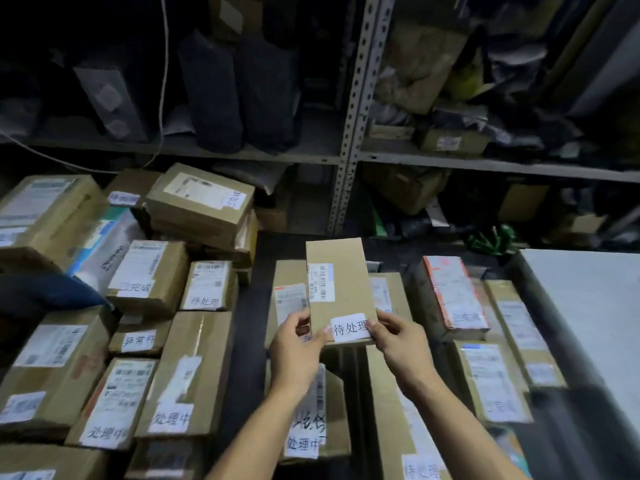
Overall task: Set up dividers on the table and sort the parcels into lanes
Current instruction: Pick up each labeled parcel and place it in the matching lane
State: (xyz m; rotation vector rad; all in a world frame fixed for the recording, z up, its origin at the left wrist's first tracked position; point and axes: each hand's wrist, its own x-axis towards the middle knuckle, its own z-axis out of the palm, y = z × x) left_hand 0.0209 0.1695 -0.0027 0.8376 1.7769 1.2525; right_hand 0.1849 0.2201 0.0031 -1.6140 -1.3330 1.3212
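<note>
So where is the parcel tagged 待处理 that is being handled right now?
The slim cardboard parcel is mid-frame in the head view, held up by the left hand and right hand at its lower end, above the parcels on the dark table.

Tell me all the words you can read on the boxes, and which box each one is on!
"待处理": white sticker on the held parcel, gripped by the left hand and right hand.
"待处理": small box at left.
"异常件": low box.
"处理中": long box.
"处理中": flat box.
"处理中": box under the forearms.
Barcode digits and shipping labels: too small or blurred.
</note>
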